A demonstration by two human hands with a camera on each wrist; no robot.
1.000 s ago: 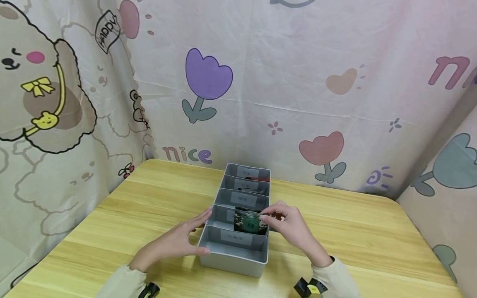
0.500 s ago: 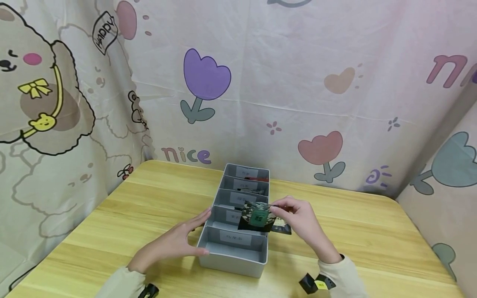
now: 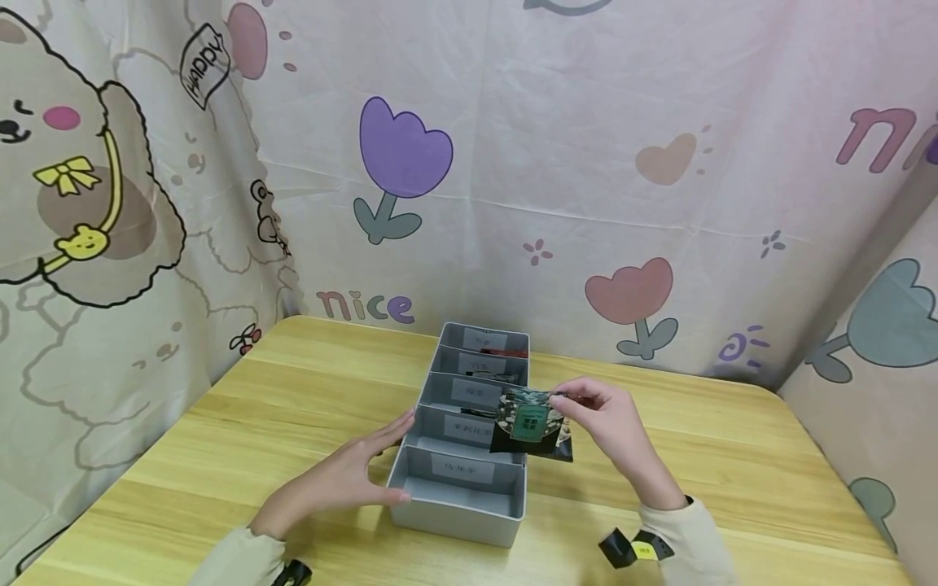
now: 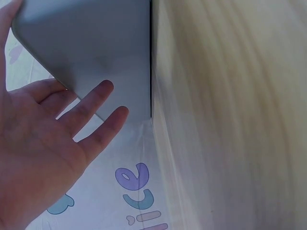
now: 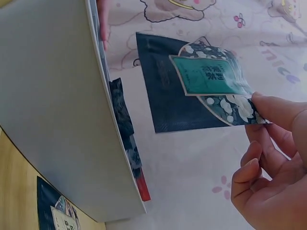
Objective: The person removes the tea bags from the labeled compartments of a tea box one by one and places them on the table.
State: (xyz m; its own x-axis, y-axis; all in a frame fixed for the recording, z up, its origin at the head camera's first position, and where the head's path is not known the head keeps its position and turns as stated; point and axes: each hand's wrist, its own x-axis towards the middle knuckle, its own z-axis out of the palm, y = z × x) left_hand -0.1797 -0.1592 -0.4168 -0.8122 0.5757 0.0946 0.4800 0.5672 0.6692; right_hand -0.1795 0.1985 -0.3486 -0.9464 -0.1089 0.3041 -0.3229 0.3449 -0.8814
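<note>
A dark flat sachet [image 3: 529, 419] with a green label and white flower print hangs over the right edge of the grey divided box [image 3: 458, 518]. My right hand [image 3: 601, 423] pinches the sachet by its top edge between thumb and fingers; in the right wrist view, the sachet [image 5: 196, 86] is apart from the box wall. My left hand [image 3: 359, 472] rests against the box's left side, fingers spread and mostly straight. The left wrist view shows the left hand [image 4: 48, 139] with some fingertips at the rim and others beside the wall.
Handwritten paper labels mark the box's compartments. A red sachet [image 3: 506, 353] and a dark packet [image 3: 494, 376] lie in the two farthest ones. Another dark sachet [image 5: 60, 211] with a pale label lies on the wooden table [image 3: 696, 456], right of the box. A patterned curtain [image 3: 498, 244] stands behind.
My right hand has moved right and slightly up with the pinched sachet, from over the second-nearest compartment to the box's right edge. The left hand has stayed on the box.
</note>
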